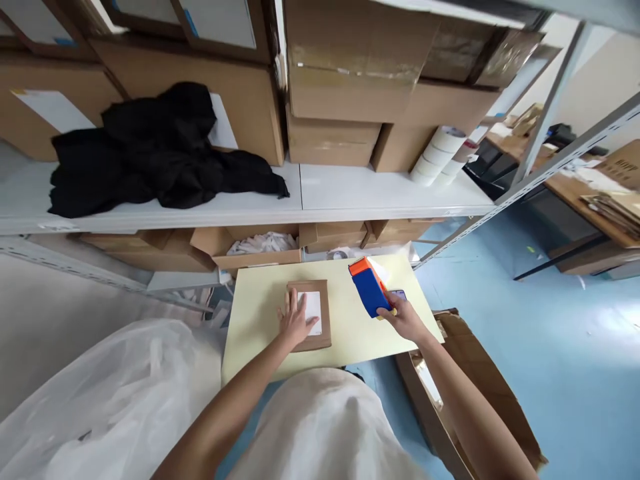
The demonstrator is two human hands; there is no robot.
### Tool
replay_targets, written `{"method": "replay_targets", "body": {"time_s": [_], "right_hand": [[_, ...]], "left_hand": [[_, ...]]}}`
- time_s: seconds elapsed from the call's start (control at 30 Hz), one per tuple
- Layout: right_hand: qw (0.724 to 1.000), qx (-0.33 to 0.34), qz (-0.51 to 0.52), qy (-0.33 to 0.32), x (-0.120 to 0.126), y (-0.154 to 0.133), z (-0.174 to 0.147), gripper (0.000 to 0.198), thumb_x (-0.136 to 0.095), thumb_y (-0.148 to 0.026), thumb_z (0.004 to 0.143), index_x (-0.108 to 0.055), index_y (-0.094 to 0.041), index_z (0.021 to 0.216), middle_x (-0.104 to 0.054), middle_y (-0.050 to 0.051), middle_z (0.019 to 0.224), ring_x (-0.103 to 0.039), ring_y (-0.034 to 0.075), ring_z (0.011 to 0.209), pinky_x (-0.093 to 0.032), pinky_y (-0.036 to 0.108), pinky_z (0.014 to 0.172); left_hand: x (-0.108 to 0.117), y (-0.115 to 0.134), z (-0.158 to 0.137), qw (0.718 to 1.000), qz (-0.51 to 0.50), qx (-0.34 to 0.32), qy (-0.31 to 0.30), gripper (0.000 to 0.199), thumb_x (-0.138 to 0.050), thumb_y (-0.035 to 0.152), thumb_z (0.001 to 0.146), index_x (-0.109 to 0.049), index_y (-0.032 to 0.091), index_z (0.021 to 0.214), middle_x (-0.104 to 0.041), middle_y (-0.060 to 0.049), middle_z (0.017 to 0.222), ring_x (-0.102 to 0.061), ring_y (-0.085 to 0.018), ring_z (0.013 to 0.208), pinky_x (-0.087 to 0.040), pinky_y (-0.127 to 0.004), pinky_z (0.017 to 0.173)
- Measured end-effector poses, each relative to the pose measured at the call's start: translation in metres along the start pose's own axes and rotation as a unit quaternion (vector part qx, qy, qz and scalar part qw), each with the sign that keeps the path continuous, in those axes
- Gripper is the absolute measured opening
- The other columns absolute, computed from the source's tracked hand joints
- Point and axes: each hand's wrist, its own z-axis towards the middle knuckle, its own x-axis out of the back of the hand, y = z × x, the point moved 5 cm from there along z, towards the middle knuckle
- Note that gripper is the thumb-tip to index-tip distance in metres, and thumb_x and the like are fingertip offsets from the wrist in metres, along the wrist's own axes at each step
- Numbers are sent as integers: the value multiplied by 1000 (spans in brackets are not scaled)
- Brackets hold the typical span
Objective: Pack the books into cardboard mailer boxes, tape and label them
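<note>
"White shirt (330, 427) is closest. What do the boxes hold?"

"Crumpled white stuff (263, 244) is in the open box (265, 259) under the shelf (345, 190). Something white (427, 381) is in the big floor box (475, 360), near right."

"And the hands?"

"The left hand (295, 321) lies flat, fingers spread, on a brown packet (325, 317), on the left of the desk (350, 327). The right hand (404, 320) grips a blue and orange tool (371, 293) over the desk's right side."

"Pointing where?"

"The packet's long side runs near to far. The tool slants, orange end far and left."
</note>
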Motion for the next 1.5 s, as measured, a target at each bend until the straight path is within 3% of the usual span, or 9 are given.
{"method": "replay_targets", "body": {"time_s": [0.27,0.47,0.63,0.93,1.1,1.17,1.23,1.37,1.5], "right_hand": [[939,117,-247,210,57,-84,56,58,-50,-47,85,-48,-14,132,-62,16,121,-61,32,105,-48,40,85],[887,183,-369,209,94,-140,164,46,-46,-42,89,-56,-11,121,-67,18,102,-58,32,101,-44,40,84],[875,141,-430,174,96,-136,232,35,-50,-33,87,-60,-11,112,-67,16,98,-60,28,91,-42,38,82],[870,137,-452,138,92,-115,262,42,-52,-30,85,-54,-7,120,-66,18,96,-59,30,91,-43,40,82],[866,260,-367,220,82,-119,215,61,-52,-37,84,-39,-7,136,-46,24,132,-43,36,119,-35,52,96],[881,294,-293,227,59,-98,171,60,-49,-36,86,-34,-11,139,-40,21,139,-36,34,127,-32,52,101],[917,292,-219,162,19,-58,121,58,-48,-36,86,-35,-16,139,-43,17,136,-37,31,128,-32,51,104],[993,85,-66,-48,-87,51,31,71,-66,-44,72,-44,-19,135,-48,16,132,-48,32,121,-40,48,101],[971,-179,102,-123,-169,114,-25,67,-66,-48,69,-50,-23,129,-56,14,125,-60,30,104,-52,44,83]], "left_hand": [[-19,-4,-28,999,-26,-33,27,72,-51,45,82,-29,18,144,-12,-18,154,-9,-36,141,-29,-56,102],[-18,-1,-22,997,-47,-33,49,70,-53,42,79,-35,17,142,-18,-18,153,-13,-35,141,-31,-50,104],[-16,1,-24,997,-50,-22,63,70,-53,41,78,-35,17,142,-20,-16,153,-14,-35,141,-30,-51,105],[-17,8,-31,996,-52,18,66,67,-49,41,81,-33,20,143,-18,-16,153,-14,-37,140,-24,-58,105],[-23,-1,-37,988,-125,76,58,75,-51,45,80,-26,17,145,-11,-19,154,-10,-39,141,-26,-58,104],[-26,-11,-41,977,-176,96,72,82,-52,46,79,-18,13,146,-11,-20,154,-9,-37,141,-28,-54,106],[-33,-24,-47,962,-235,116,76,87,-53,47,78,-14,10,146,-16,-21,152,-14,-34,141,-29,-49,107],[-49,-51,-58,920,-346,182,21,79,-52,46,79,-22,9,142,-38,-21,143,-42,-28,130,-37,-41,104],[-51,-53,-61,895,-409,179,4,59,-51,42,80,-42,11,129,-55,-18,128,-60,-24,109,-48,-36,92]]}}
